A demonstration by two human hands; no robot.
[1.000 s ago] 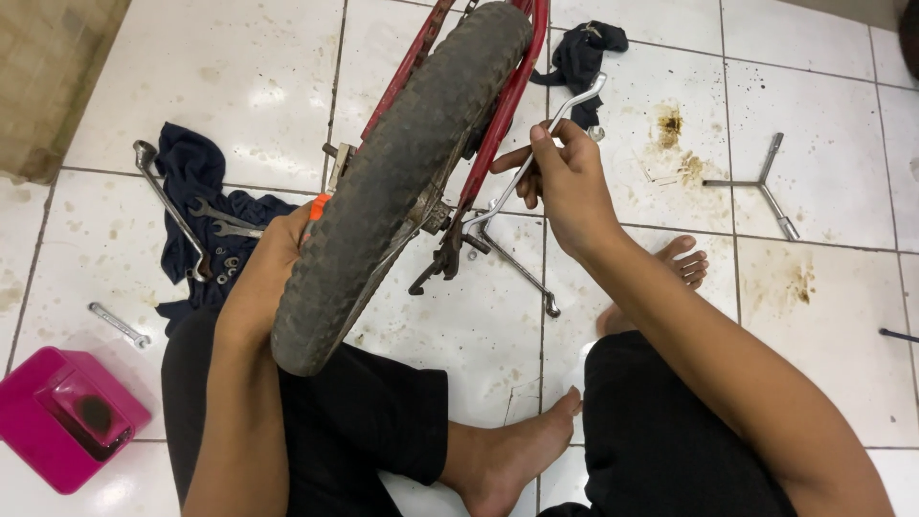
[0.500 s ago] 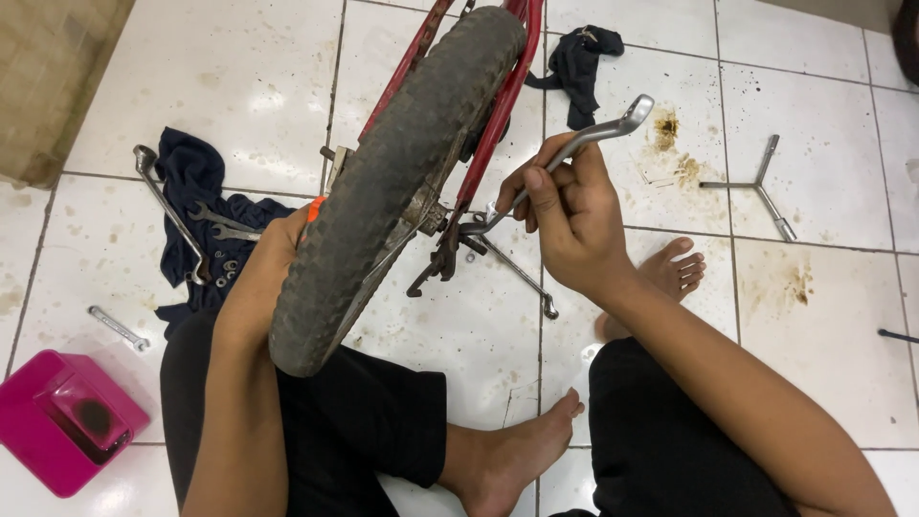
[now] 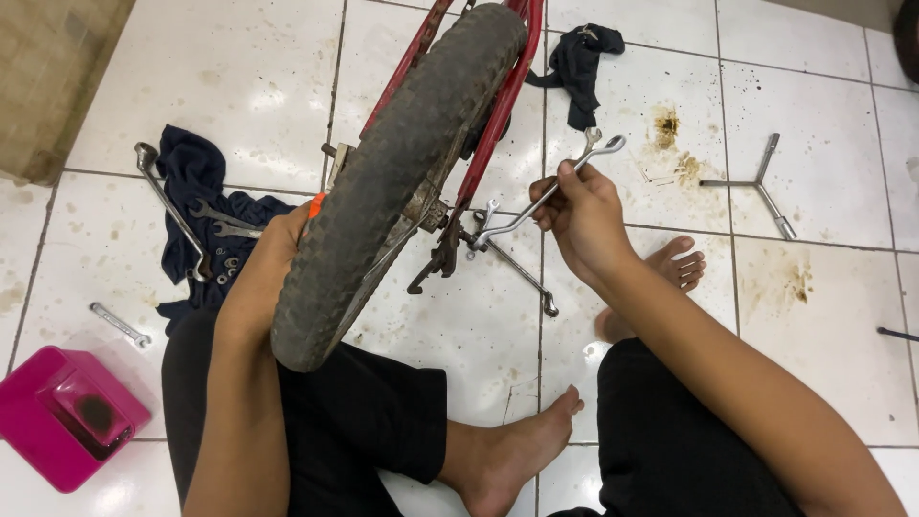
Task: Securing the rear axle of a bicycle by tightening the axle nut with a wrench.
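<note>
Gripping a bent silver wrench (image 3: pixel 546 196), my right hand (image 3: pixel 584 215) keeps its lower end near the axle of the bicycle wheel (image 3: pixel 402 182). Left hand (image 3: pixel 278 254) lies against the far side of the tyre, beside an orange piece; I cannot tell if its fingers are closed. More wrenches (image 3: pixel 215 218) rest on a dark cloth (image 3: pixel 196 172) on the tiles.

On the stained white tile floor (image 3: pixel 842 316) we see a pink plastic box (image 3: pixel 67 416), a small loose wrench (image 3: pixel 120 325) and a dark blue cloth (image 3: pixel 196 206) carrying 3 wrenches (image 3: pixel 225 225). Farther off lie a black rag (image 3: pixel 581 65) and a 3-armed socket wrench (image 3: pixel 756 187).
</note>
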